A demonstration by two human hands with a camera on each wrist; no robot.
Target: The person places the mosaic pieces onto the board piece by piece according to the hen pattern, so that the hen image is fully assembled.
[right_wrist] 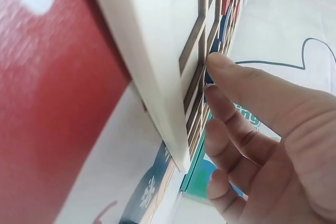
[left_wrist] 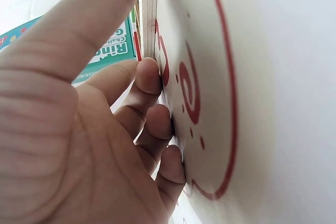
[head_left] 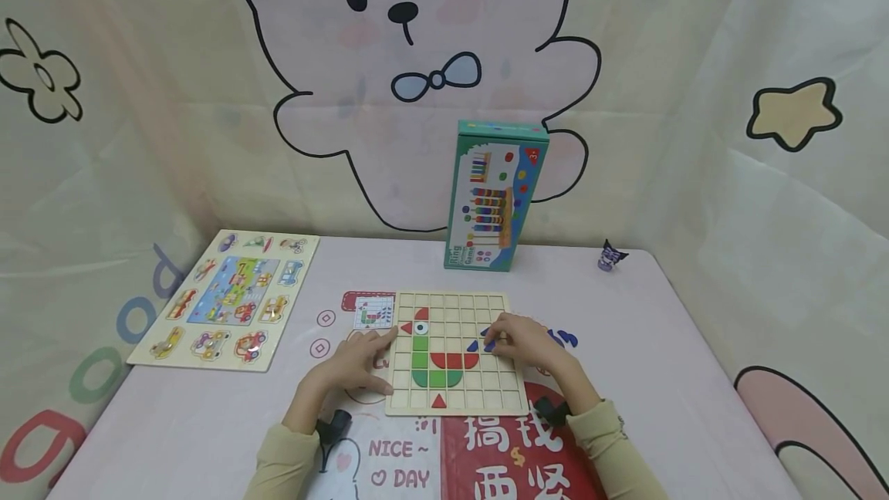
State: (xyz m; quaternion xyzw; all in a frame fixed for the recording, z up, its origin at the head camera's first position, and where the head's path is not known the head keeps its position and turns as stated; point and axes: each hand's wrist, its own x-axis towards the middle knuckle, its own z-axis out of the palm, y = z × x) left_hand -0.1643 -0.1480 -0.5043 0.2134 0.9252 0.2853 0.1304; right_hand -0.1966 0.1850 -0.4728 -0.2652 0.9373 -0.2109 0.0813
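Observation:
A wooden grid board lies on the table with a duck-like figure in its cells: green pieces, red pieces, a round eye piece and a red triangle. My left hand rests at the board's left edge, thumb and index finger spread against it. Over the right part of the grid, my right hand pinches a blue piece between thumb and index finger, down at the cells. Another blue piece sits just left of those fingertips. The fingers partly hide the held piece.
Loose blue pieces lie right of the board. A small pattern card lies at its upper left. Farther left is a picture puzzle board. A green game box stands at the back, with a small figurine to its right.

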